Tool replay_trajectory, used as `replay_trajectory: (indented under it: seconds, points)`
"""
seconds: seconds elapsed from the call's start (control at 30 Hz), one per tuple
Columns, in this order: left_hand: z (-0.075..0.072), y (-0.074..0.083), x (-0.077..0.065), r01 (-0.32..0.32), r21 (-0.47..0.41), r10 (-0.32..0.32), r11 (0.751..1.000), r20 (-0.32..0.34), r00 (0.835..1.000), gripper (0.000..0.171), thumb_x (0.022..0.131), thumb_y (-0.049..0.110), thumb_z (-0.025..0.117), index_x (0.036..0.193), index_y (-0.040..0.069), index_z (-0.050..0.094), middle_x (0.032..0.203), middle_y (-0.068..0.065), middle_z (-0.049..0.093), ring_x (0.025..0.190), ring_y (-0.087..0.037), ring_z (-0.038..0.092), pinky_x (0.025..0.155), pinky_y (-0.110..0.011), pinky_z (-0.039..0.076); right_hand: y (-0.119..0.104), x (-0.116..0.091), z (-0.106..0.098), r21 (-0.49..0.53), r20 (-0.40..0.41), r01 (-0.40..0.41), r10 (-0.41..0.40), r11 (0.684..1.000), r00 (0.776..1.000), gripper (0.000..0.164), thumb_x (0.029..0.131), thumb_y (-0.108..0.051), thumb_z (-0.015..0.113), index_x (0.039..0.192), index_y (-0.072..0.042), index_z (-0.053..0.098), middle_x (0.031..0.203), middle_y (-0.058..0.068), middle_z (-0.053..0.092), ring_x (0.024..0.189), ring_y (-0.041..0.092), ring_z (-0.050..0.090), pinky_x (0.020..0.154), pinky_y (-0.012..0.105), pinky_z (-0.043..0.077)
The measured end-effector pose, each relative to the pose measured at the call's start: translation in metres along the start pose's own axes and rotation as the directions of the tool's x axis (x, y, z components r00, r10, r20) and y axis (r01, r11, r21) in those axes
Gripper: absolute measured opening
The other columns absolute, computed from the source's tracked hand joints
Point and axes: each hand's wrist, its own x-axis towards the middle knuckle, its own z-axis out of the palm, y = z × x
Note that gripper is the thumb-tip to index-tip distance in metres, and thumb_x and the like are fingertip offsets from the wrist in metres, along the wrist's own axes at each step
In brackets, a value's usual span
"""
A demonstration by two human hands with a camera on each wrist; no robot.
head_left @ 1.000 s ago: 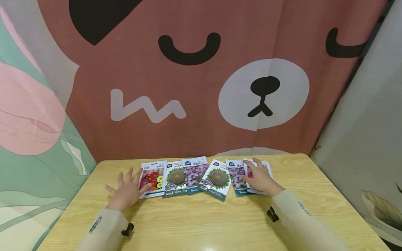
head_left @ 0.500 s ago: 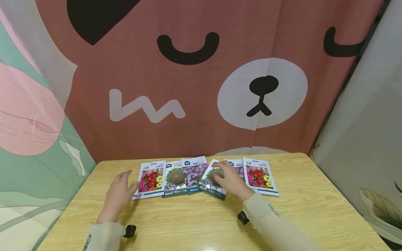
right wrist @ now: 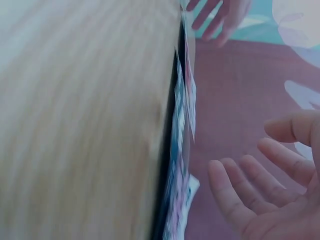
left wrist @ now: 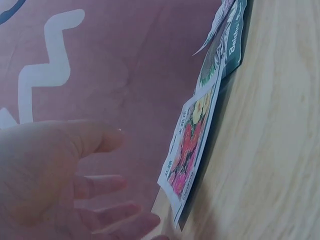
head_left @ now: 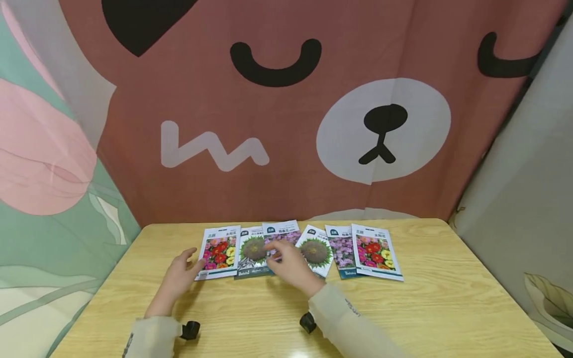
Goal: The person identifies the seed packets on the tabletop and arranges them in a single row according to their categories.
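A row of flower seed packets lies along the back of the table. At the left end is a packet with red and yellow flowers (head_left: pixel 219 253); my left hand (head_left: pixel 179 273) is at its left edge, fingers loosely bent and nothing in them. Beside it lie a packet with a green-fringed flower head (head_left: pixel 251 248) and a purple-flower packet (head_left: pixel 281 229). My right hand (head_left: pixel 291 263) hovers over the purple packet, partly covering it, its fingers relaxed and holding nothing in the right wrist view. To the right are another green-fringed packet (head_left: pixel 316 251), a purple one (head_left: pixel 342 251) and a red-and-yellow one (head_left: pixel 377 252).
The pale wooden table (head_left: pixel 250 318) ends just behind the packets. A curtain with a bear print (head_left: pixel 291 194) hangs behind it. Neighbouring packets overlap at several edges. A black clip-like device (head_left: pixel 191 329) is at the left cuff, another (head_left: pixel 308 322) at the right.
My right hand has swept left from the right-end packet, across the tilted packet, to the middle purple one. My left hand has drawn back left from the left-end packet, its spread fingers coming together.
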Motion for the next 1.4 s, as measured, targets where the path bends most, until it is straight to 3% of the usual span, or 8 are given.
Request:
replay_trajectory:
  seconds: [0.17, 0.3, 0.5, 0.63, 0.87, 1.07, 1.2, 1.4]
  points:
    - [0.000, -0.001, 0.003, 0.002, 0.030, -0.001, 1.000, -0.024, 1.000, 0.061, 0.105, 0.021, 0.054, 0.147, -0.017, 0.032, 0.144, -0.047, 0.032, 0.131, -0.061, 0.037, 0.109, -0.067, 0.035, -0.009, 0.008, 0.026, 0.081, 0.024, -0.035, 0.033, 0.996, 0.999, 0.031, 0.094, -0.004, 0.062, 0.124, -0.001, 0.068, 0.126, 0.015, 0.063, 0.095, 0.023, 0.066, 0.072, 0.029, 0.055]
    - [0.002, -0.001, 0.002, 0.011, 0.032, -0.011, 0.999, -0.007, 1.000, 0.060, 0.105, 0.021, 0.054, 0.147, -0.017, 0.033, 0.144, -0.047, 0.032, 0.133, -0.061, 0.035, 0.110, -0.067, 0.034, -0.013, 0.012, 0.043, 0.193, 0.060, -0.130, 0.120, 0.973, 0.991, 0.031, 0.096, -0.006, 0.063, 0.126, 0.000, 0.067, 0.123, 0.016, 0.065, 0.093, 0.024, 0.066, 0.072, 0.033, 0.057]
    - [0.004, 0.001, 0.002, 0.009, 0.016, -0.009, 1.000, 0.009, 1.000, 0.059, 0.105, 0.021, 0.054, 0.147, -0.016, 0.034, 0.144, -0.047, 0.033, 0.131, -0.061, 0.040, 0.108, -0.066, 0.037, -0.020, 0.015, 0.062, 0.452, 0.135, -0.287, 0.253, 0.845, 0.958, 0.040, 0.099, -0.004, 0.059, 0.137, 0.006, 0.057, 0.133, 0.024, 0.058, 0.105, 0.037, 0.066, 0.084, 0.044, 0.060]
    - [0.005, 0.003, 0.001, 0.019, 0.004, -0.019, 1.000, 0.018, 1.000, 0.059, 0.105, 0.021, 0.053, 0.148, -0.014, 0.033, 0.144, -0.047, 0.032, 0.130, -0.060, 0.040, 0.107, -0.066, 0.039, -0.024, 0.018, 0.070, 0.526, 0.165, -0.328, 0.284, 0.785, 0.945, 0.044, 0.099, 0.000, 0.055, 0.141, 0.009, 0.051, 0.135, 0.027, 0.053, 0.115, 0.039, 0.061, 0.088, 0.044, 0.059]
    - [0.002, -0.001, 0.002, 0.011, -0.025, -0.011, 1.000, 0.028, 1.000, 0.056, 0.106, 0.018, 0.053, 0.147, -0.014, 0.035, 0.147, -0.046, 0.031, 0.131, -0.060, 0.042, 0.107, -0.064, 0.041, -0.026, 0.022, 0.084, 0.426, 0.101, -0.329, 0.318, 0.843, 0.943, 0.049, 0.091, -0.001, 0.060, 0.139, 0.010, 0.052, 0.131, 0.027, 0.059, 0.118, 0.037, 0.061, 0.086, 0.038, 0.060]
    - [-0.005, -0.008, 0.001, 0.050, -0.092, -0.042, 0.995, 0.079, 0.996, 0.057, 0.108, 0.025, 0.048, 0.150, -0.011, 0.033, 0.152, -0.042, 0.028, 0.137, -0.056, 0.037, 0.109, -0.063, 0.039, -0.026, 0.022, 0.091, 0.458, 0.059, -0.310, 0.319, 0.833, 0.946, 0.047, 0.087, 0.003, 0.058, 0.133, 0.013, 0.055, 0.123, 0.026, 0.061, 0.109, 0.035, 0.064, 0.082, 0.038, 0.061]
    - [-0.009, -0.012, -0.001, 0.125, -0.138, -0.112, 0.983, 0.101, 0.989, 0.059, 0.109, 0.030, 0.046, 0.152, -0.009, 0.033, 0.154, -0.038, 0.029, 0.131, -0.052, 0.048, 0.108, -0.060, 0.042, -0.025, 0.020, 0.094, 0.467, 0.033, -0.293, 0.315, 0.834, 0.949, 0.043, 0.087, 0.005, 0.058, 0.130, 0.013, 0.058, 0.117, 0.024, 0.063, 0.099, 0.030, 0.067, 0.079, 0.037, 0.061]
    - [-0.011, -0.017, 0.000, 0.160, -0.234, -0.141, 0.959, 0.099, 0.985, 0.052, 0.107, 0.020, 0.049, 0.147, -0.013, 0.040, 0.152, -0.037, 0.035, 0.128, -0.042, 0.052, 0.097, -0.038, 0.055, -0.023, 0.016, 0.093, 0.501, -0.004, -0.268, 0.312, 0.823, 0.950, 0.043, 0.084, 0.008, 0.060, 0.127, 0.012, 0.061, 0.112, 0.022, 0.065, 0.095, 0.027, 0.067, 0.078, 0.035, 0.061]
